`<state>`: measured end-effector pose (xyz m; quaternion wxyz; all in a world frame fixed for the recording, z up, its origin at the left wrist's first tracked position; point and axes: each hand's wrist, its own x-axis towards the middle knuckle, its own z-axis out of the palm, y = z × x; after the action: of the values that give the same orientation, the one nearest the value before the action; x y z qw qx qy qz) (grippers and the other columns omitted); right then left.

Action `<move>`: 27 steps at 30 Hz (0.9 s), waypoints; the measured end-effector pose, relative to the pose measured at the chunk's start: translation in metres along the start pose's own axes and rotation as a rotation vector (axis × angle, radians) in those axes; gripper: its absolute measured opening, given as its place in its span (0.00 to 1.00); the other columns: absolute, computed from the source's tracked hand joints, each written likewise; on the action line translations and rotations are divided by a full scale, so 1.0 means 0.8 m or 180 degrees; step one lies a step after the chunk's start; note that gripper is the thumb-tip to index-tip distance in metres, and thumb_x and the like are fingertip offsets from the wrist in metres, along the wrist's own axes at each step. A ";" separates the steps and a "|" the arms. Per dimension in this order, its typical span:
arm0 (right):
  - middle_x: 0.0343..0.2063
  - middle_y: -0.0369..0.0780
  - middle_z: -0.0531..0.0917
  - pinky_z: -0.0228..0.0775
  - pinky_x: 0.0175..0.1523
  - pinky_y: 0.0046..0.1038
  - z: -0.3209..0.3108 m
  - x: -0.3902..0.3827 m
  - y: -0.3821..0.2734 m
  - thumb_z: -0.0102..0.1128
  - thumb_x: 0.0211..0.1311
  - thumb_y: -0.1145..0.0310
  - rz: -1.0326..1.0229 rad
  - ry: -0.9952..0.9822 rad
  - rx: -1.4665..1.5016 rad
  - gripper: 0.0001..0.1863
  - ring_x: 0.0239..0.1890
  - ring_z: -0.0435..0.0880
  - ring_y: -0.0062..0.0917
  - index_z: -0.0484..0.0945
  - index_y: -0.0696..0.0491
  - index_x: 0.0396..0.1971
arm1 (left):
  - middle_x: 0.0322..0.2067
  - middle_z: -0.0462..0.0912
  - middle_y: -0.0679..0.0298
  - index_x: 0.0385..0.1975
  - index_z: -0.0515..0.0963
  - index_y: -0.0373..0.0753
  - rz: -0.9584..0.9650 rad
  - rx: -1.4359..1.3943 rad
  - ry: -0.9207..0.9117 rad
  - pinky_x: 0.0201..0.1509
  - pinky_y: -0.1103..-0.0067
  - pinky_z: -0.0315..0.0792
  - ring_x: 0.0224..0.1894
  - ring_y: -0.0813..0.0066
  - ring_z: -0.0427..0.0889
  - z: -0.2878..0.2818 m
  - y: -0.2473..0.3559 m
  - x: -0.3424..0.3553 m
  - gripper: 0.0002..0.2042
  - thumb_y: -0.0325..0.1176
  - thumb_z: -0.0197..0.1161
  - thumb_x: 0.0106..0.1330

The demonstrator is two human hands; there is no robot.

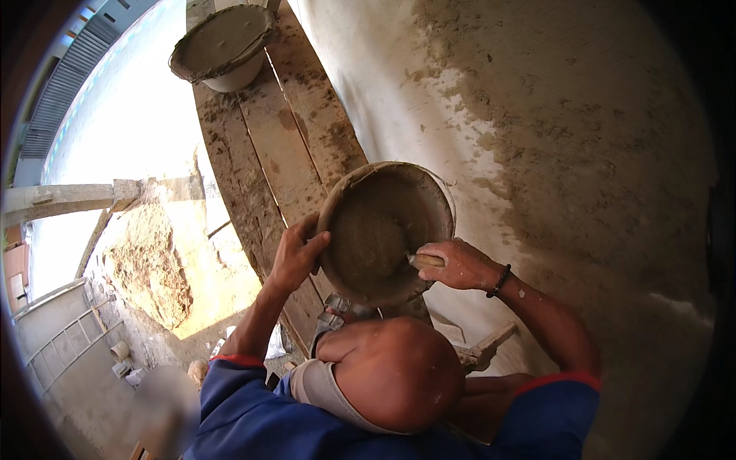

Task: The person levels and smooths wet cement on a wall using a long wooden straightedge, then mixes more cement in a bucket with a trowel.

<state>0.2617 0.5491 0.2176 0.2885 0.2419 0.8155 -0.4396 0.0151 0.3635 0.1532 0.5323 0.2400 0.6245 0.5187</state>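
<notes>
A round bucket (331,264) with a mortar-caked rim is tilted toward me above the planks, and wet grey mortar (368,230) coats its inside. My left hand (294,254) is closed on the bucket's left rim, the thumb over the edge. In my right hand (462,265) is the wooden handle of a trowel (429,261). The trowel's metal end points into the bucket, and most of it cannot be made out against the mortar. Just below the bucket is my bent knee (406,368).
Long mortar-spattered planks (280,153) run away from me, with a second bucket (234,78) full of mortar at their far end. A partly plastered wall (567,169) stands close on the right. Lower left are a sand heap (149,264), a wooden beam (65,198) and a ladder (70,345).
</notes>
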 end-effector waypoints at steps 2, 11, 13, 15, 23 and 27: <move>0.33 0.46 0.82 0.74 0.44 0.36 0.011 -0.017 0.007 0.60 0.53 0.56 -0.0115 0.0792 0.0396 0.22 0.37 0.82 0.43 0.78 0.53 0.45 | 0.21 0.74 0.70 0.44 0.73 0.31 -0.0133 0.0074 -0.0181 0.17 0.85 0.64 0.17 0.86 0.70 -0.004 0.001 0.002 0.18 0.41 0.60 0.65; 0.23 0.42 0.78 0.71 0.33 0.35 -0.024 -0.068 -0.038 0.60 0.54 0.61 -0.0317 0.1881 -0.2245 0.16 0.26 0.80 0.34 0.79 0.50 0.43 | 0.20 0.75 0.69 0.47 0.73 0.29 -0.0073 -0.0031 -0.0065 0.15 0.85 0.63 0.15 0.86 0.70 0.000 0.002 0.002 0.16 0.34 0.58 0.65; 0.24 0.42 0.79 0.70 0.31 0.35 -0.039 -0.049 -0.052 0.57 0.55 0.64 -0.0252 0.2224 -0.2565 0.12 0.25 0.80 0.33 0.79 0.50 0.39 | 0.22 0.76 0.69 0.51 0.72 0.29 -0.0106 -0.0094 -0.0080 0.16 0.85 0.63 0.16 0.86 0.70 0.001 0.005 0.001 0.18 0.33 0.57 0.65; 0.23 0.39 0.79 0.67 0.29 0.35 -0.041 -0.018 -0.047 0.57 0.51 0.67 -0.0092 0.2355 -0.3445 0.11 0.24 0.79 0.29 0.78 0.52 0.35 | 0.23 0.76 0.68 0.50 0.72 0.29 -0.0055 0.0000 -0.0069 0.16 0.85 0.63 0.16 0.86 0.70 0.010 0.011 0.002 0.17 0.33 0.57 0.66; 0.19 0.41 0.82 0.72 0.25 0.35 -0.018 0.030 -0.042 0.58 0.46 0.68 0.0106 0.0940 -0.2728 0.05 0.25 0.84 0.30 0.81 0.51 0.18 | 0.24 0.77 0.67 0.48 0.73 0.27 0.0014 0.0106 0.0153 0.16 0.86 0.62 0.16 0.86 0.69 0.016 0.007 -0.006 0.17 0.33 0.58 0.65; 0.22 0.45 0.83 0.77 0.34 0.40 -0.021 0.018 -0.031 0.56 0.49 0.68 0.0030 0.0219 -0.2053 0.08 0.30 0.85 0.38 0.82 0.55 0.20 | 0.24 0.77 0.67 0.47 0.73 0.27 0.0001 0.0106 0.0173 0.16 0.86 0.62 0.16 0.86 0.70 0.019 0.010 -0.008 0.17 0.35 0.59 0.65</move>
<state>0.2312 0.5536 0.2299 0.3247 0.1565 0.9209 -0.1488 0.0289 0.3668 0.1648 0.5111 0.2347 0.6472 0.5146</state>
